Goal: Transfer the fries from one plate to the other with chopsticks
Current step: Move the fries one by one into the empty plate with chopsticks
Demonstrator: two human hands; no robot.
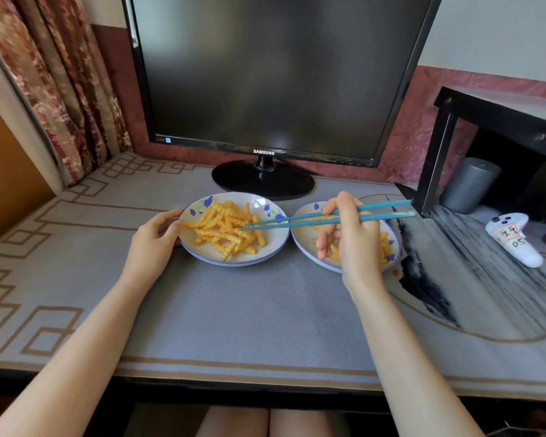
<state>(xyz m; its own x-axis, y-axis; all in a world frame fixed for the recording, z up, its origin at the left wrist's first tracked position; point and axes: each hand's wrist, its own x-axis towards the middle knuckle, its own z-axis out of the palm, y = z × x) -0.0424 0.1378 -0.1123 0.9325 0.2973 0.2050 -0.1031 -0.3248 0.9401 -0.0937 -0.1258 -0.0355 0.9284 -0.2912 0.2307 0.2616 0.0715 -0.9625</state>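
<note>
Two white plates with blue flowers stand side by side on the grey mat. The left plate [273,247] holds a pile of crinkle-cut fries [226,230]. The right plate [303,239] holds a few fries [383,246], partly hidden behind my right hand [349,234]. That hand grips a pair of teal chopsticks [309,220] whose tips reach over the left plate's fries, slightly apart, with nothing visibly pinched between them. My left hand [153,238] rests with its fingers against the left plate's left rim.
A black Samsung monitor [265,77] stands just behind the plates on a round base [262,181]. At the right is a black shelf [498,121] with a grey cylinder [468,184] and a white controller [514,238]. A curtain [54,83] hangs at the left.
</note>
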